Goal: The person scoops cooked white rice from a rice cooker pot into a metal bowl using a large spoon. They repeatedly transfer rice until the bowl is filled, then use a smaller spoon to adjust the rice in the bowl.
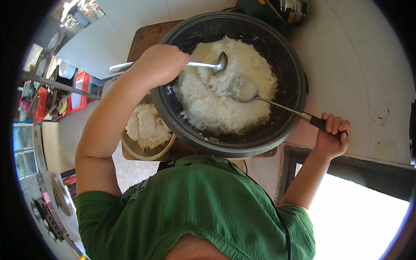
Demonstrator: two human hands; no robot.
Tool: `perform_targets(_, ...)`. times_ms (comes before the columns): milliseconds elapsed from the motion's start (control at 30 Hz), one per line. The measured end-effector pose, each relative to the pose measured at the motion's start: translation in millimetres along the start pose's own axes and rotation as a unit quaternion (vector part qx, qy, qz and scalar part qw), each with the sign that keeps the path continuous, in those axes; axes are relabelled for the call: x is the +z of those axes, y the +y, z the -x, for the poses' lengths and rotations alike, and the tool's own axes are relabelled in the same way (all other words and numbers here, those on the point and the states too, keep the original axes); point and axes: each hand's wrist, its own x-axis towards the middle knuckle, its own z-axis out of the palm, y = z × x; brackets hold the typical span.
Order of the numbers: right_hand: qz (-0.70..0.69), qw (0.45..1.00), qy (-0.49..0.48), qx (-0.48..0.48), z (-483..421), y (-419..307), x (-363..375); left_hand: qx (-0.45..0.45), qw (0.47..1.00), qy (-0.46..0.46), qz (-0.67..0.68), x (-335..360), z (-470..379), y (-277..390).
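A large dark rice-cooker pot (pixel 169 125) holds a broad mound of cooked white rice (pixel 211 109). My left hand (pixel 164 65), above the pot's left rim, grips the handle of a metal ladle (pixel 222 61). The ladle's head rests in the upper part of the rice. Out past the right rim, my right hand (pixel 332 135) is closed around the dark handle of a large metal serving spoon (pixel 248 92). Rice partly covers the bowl of that spoon, which lies in the middle of the mound. Left of the pot, a bowl (pixel 164 152) contains more rice (pixel 146 125).
The pot and bowl stand on a wooden table (pixel 146 37). A pale wall (pixel 351 65) rises at the right, above a bright opening (pixel 351 221). Metal cans (pixel 293 11) stand behind the pot. Shelving (pixel 61 83) with red baskets (pixel 84 86) is at the left.
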Motion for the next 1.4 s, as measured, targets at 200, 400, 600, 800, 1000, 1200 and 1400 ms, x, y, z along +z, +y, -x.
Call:
perform_targets(200,-0.009,1.000,0.006,-0.005,1,0,-4,0.047,0.993,-0.021,0.102,8,-17,13)
perform_targets(400,-0.080,0.994,0.076,-0.009,14,5,-23,0.049,0.995,-0.019,0.090,16,-11,21)
perform_targets(600,-0.131,0.977,0.162,-0.041,11,-3,-6,-0.006,0.974,0.056,0.218,16,25,-8)
perform_targets(800,-0.173,0.968,0.176,-0.047,-3,-38,15,-0.057,0.907,0.212,0.358,40,94,-55)
perform_targets(1000,-0.234,0.967,0.098,-0.025,-22,-60,77,-0.279,0.777,0.248,0.507,78,191,-81)
perform_targets(1200,-0.276,0.956,0.005,0.097,-49,-30,159,-0.376,0.693,0.249,0.563,140,273,-90)
perform_targets(1400,-0.230,0.946,-0.128,0.191,-53,21,251,-0.398,0.625,0.262,0.618,173,327,-77)
